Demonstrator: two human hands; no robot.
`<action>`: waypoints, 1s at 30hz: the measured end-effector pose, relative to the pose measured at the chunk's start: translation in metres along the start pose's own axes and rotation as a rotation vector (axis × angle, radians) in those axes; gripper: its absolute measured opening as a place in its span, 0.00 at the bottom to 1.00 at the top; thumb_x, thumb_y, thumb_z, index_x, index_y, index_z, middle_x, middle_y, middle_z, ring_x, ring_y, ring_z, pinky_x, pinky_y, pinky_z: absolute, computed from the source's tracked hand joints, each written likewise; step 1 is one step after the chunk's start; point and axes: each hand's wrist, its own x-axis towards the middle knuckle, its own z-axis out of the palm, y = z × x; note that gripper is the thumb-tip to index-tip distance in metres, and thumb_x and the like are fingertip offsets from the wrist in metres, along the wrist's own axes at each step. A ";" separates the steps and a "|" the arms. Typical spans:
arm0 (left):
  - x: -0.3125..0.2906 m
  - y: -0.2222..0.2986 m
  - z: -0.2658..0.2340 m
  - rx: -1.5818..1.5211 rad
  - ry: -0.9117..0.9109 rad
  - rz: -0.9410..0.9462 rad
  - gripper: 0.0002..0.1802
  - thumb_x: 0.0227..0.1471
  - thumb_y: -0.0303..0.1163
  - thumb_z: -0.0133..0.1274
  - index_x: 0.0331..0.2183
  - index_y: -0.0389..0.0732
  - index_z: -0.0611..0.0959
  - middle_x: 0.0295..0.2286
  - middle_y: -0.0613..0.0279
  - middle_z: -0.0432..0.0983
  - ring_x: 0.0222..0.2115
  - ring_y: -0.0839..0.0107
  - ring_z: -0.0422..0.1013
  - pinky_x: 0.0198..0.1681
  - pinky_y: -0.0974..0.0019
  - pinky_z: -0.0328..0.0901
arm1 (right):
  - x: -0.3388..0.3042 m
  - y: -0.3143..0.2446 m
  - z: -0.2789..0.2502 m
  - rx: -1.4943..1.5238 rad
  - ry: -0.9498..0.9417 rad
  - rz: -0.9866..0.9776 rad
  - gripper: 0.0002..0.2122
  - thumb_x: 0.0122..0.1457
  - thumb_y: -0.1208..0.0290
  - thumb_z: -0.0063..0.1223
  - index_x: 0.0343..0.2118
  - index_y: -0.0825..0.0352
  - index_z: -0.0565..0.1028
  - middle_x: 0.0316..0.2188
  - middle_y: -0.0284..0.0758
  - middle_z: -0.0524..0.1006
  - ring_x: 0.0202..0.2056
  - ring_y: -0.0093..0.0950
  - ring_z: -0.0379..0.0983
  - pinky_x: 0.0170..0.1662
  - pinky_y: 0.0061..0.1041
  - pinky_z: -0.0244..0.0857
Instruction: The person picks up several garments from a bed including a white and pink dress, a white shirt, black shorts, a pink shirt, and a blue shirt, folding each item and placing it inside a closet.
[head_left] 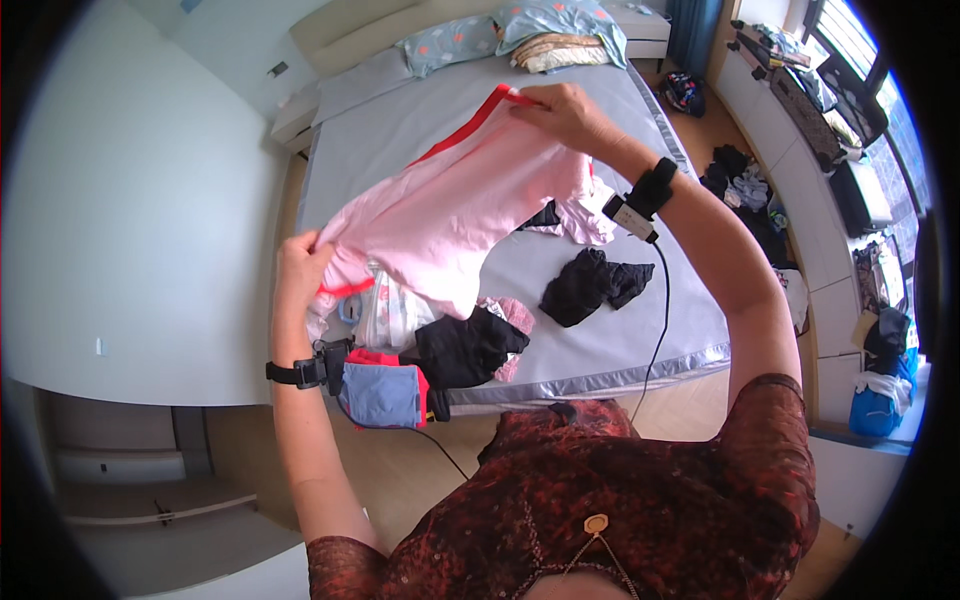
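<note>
While your left hand [303, 262] was clamped on one end of the pink garment [445, 215], your right hand [568, 112] gripped its red edge at the other end. You had it stretched between both hands, above the grey bed [610, 350]. One black garment [466, 346] lay near its lower edge, another [588, 287] farther right, and a blue cloth [382, 396] lay just right of your left wrist.

Grey bed [590, 350]: patterned pillows [450, 47] at head, folded blanket [560, 52] against right one; black garment [585, 288] lying apart; second black garment [465, 350] near foot, overlapping lacy cloth [515, 312].
</note>
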 end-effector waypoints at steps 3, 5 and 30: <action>-0.006 0.012 -0.002 0.007 0.213 0.040 0.12 0.46 0.27 0.52 0.35 0.32 0.80 0.25 0.63 0.76 0.25 0.80 0.67 0.29 0.72 0.63 | -0.005 0.002 -0.012 0.011 0.047 0.040 0.11 0.57 0.66 0.50 0.35 0.70 0.74 0.20 0.41 0.72 0.22 0.27 0.68 0.30 0.26 0.64; -0.011 0.013 0.020 -0.326 0.308 0.096 0.10 0.48 0.28 0.52 0.33 0.32 0.80 0.22 0.65 0.75 0.24 0.81 0.65 0.27 0.72 0.62 | -0.018 0.006 -0.016 0.014 0.143 0.052 0.12 0.55 0.64 0.50 0.37 0.68 0.74 0.22 0.45 0.73 0.25 0.39 0.73 0.29 0.31 0.63; -0.039 0.039 0.063 -0.804 0.144 -0.278 0.22 0.59 0.37 0.39 0.53 0.39 0.66 0.47 0.55 0.69 0.46 0.64 0.69 0.51 0.62 0.63 | -0.261 -0.153 0.179 0.790 -0.483 -0.407 0.20 0.52 0.75 0.44 0.49 0.78 0.64 0.14 0.45 0.70 0.18 0.43 0.70 0.20 0.37 0.63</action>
